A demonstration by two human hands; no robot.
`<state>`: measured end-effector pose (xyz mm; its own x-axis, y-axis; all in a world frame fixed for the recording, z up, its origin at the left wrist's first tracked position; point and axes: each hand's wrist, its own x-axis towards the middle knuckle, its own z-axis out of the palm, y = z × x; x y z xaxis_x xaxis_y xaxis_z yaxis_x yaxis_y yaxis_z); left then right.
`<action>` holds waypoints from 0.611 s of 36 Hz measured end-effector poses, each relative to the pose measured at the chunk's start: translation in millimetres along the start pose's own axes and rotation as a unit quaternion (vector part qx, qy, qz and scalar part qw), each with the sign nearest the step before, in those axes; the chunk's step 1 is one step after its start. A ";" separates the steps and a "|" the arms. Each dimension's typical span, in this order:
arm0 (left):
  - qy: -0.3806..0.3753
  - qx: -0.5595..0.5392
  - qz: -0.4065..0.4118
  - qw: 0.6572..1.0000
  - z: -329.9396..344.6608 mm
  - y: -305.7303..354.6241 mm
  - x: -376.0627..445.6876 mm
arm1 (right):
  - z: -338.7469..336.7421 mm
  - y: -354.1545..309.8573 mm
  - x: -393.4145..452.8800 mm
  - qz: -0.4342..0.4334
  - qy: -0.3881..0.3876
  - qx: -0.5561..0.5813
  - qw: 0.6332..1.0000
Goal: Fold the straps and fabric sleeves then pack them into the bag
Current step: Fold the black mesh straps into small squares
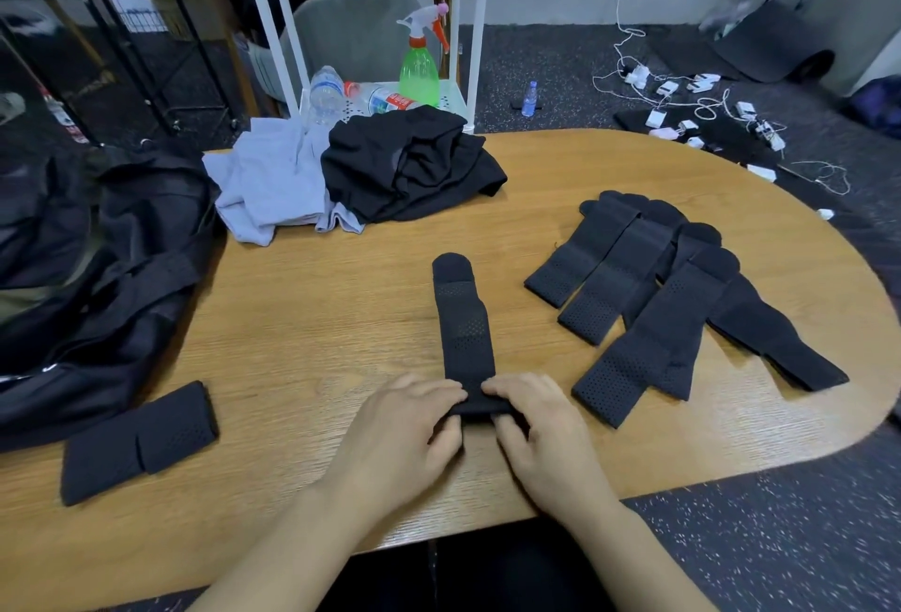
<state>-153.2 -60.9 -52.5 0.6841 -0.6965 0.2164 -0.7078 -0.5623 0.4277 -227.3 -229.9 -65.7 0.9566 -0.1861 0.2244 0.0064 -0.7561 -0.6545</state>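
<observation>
A long black perforated strap [463, 323] lies lengthwise on the wooden table [317, 319], its rounded end pointing away from me. My left hand [404, 436] and my right hand [541, 431] pinch its near end, which is rolled or folded over between fingers and thumbs. Several more black straps [648, 299] lie fanned out to the right. A folded black strap [136, 441] rests at the front left. The black bag [97, 270] sits open at the table's left edge.
A pale blue garment [268, 182] and a black garment [409, 163] are piled at the table's far side. Behind them stands a white cart [463, 41] with a green spray bottle [419, 70] and water bottles. Chargers and cables litter the floor at the right.
</observation>
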 end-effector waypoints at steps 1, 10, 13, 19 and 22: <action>0.009 -0.025 -0.023 0.999 1.1 1.0 -1.9 | 0.6 -1.2 0.7 0.018 0.021 0.021 0.999; 0.064 -0.160 -0.222 0.960 3.5 10.8 14.8 | 9.7 -13.0 22.1 0.108 0.074 0.033 0.991; 0.057 -0.143 -0.231 0.961 4.7 8.6 21.6 | 11.4 -14.8 31.6 0.127 0.046 -0.022 0.991; 0.036 -0.071 -0.235 0.969 7.0 5.6 31.4 | 9.6 -20.1 42.6 0.162 -0.001 -0.105 0.981; 0.018 -0.043 -0.242 0.969 7.8 4.6 33.8 | 10.1 -20.9 44.4 0.171 -0.006 -0.115 0.979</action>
<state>-134.7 -90.5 -50.0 0.9388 -0.3443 0.0020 -0.2869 -0.7789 0.5577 -182.0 -216.0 -49.3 0.8949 -0.4461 0.0110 -0.3788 -0.7725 -0.5096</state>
